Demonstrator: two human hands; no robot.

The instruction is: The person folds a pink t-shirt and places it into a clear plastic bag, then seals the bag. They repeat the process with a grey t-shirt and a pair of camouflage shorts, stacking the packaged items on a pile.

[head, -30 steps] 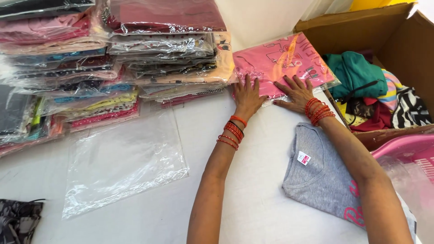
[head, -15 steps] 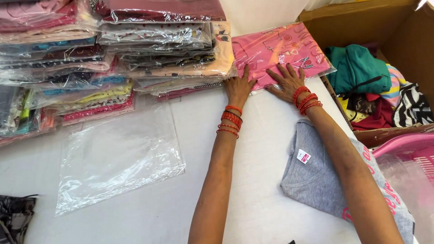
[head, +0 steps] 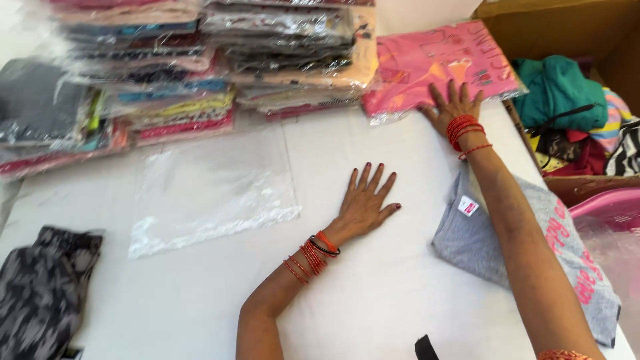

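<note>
Pressing flat on a bagged pink garment (head: 440,63) at the tabletop's (head: 373,300) far edge, the right hand (head: 455,107) spreads its fingers; the left hand (head: 363,203) (fingers also splayed, holding nothing) rests on bare tabletop between an empty clear bag (head: 210,190) and a grey T-shirt (head: 527,247).

A white table (head: 200,300) in bright light, a cardboard box (head: 567,27) beside it.

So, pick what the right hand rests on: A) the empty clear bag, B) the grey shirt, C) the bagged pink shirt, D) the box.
C: the right hand lies flat on the bagged pink shirt, apart from the grey shirt.
</note>
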